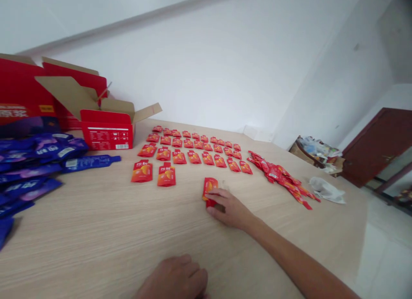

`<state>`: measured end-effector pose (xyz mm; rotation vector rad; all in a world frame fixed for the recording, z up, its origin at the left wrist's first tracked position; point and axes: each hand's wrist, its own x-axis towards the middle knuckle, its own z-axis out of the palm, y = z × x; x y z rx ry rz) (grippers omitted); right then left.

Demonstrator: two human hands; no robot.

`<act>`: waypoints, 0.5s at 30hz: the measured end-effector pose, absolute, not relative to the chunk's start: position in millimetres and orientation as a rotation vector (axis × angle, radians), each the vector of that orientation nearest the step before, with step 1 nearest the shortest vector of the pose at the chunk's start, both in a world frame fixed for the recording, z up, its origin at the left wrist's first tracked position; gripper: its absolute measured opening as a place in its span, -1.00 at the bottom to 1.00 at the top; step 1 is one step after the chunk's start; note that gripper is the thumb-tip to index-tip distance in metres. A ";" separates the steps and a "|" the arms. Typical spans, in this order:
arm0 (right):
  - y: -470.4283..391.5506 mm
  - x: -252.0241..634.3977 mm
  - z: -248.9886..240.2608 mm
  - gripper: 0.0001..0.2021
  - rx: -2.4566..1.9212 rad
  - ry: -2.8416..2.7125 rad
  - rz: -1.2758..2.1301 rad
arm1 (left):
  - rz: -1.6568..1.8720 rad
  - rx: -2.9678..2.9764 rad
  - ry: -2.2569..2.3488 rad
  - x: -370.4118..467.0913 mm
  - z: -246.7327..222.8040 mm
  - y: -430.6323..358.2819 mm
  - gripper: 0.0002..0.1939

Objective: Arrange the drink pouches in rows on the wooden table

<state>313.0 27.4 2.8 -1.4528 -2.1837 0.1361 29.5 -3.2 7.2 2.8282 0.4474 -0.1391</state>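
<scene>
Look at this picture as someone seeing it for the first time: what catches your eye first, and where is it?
The rows of red pouches laid out across the middle of the wooden table stand out first. Nearer the camera, the right hand rests on a single red pouch, with the left hand flat at the bottom edge. At far left lie blue pouches before an open red carton.

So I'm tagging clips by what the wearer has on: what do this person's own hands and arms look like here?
Both are bare. The right hand and its forearm show no sleeve, glove, watch or ring as far as the frame edge. The left hand is cut off at the bottom edge; what shows carries no glove or ring, and its wrist is out of view.
</scene>
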 end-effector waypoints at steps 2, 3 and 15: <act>43.3 302.5 2.9 -0.57 -1.399 -2.184 0.143 | -0.107 2.861 0.426 29.7 2.0 -1.8 -0.89; 49.0 298.5 2.7 -0.55 -1.382 -2.181 0.148 | -0.098 2.871 0.415 29.6 -0.8 -1.3 -0.88; 65.3 315.5 -3.2 -0.70 -1.388 -2.019 -0.074 | 0.160 3.032 0.330 29.3 -35.9 0.8 -0.74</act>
